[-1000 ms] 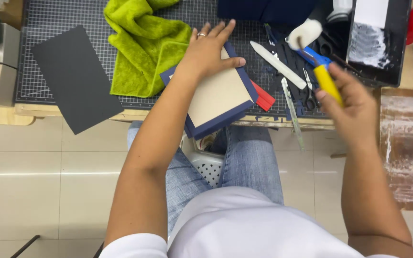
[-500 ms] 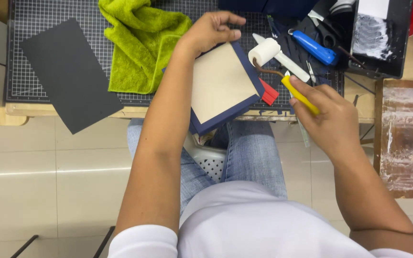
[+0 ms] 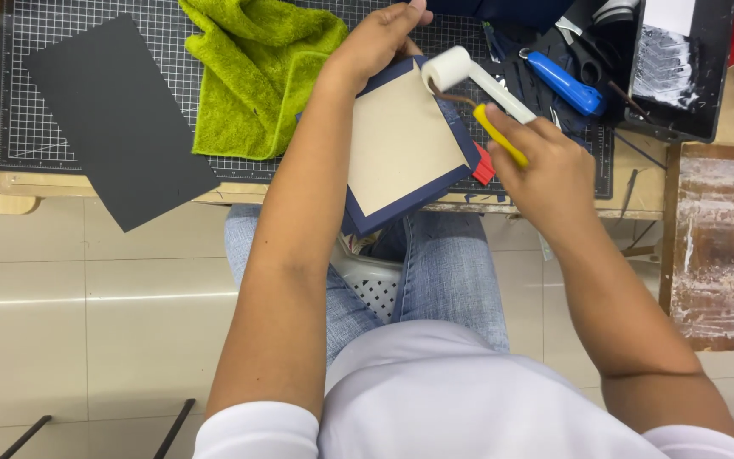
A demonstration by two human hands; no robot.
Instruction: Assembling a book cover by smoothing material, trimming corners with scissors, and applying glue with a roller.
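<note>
Tan board framed in navy blue, that is the book cover point(image 3: 405, 144), lying tilted on the near edge of the gridded cutting mat point(image 3: 44, 51) and jutting out past the table edge over the person's knees. Its long axis runs on a diagonal, from the near-left corner over the lap up to the far-right corner.

The left hand point(image 3: 375, 38) lies on the cover's far corner, fingers flat and pressed down, thumb stretched to the right, pinning the piece.

The right hand point(image 3: 545, 166) sits just off the cover's right edge, fingers curled tight round the yellow handle of a small roller point(image 3: 469, 85). The roller's white foam cylinder touches the cover's far-right corner. Its handle slants back and to the right, from the cylinder down into the fist, so the tool's long axis crosses the cover's right edge.

Just left of the cover, a crumpled green towel point(image 3: 256, 72) is bunched on the mat. Further left lies a dark grey sheet point(image 3: 116, 119), its near corner hanging off the table. Right of the cover there is a red scrap point(image 3: 483, 167) at its edge, then a blue-handled tool point(image 3: 564, 82) and a black tray point(image 3: 681, 68) smeared with white glue.
</note>
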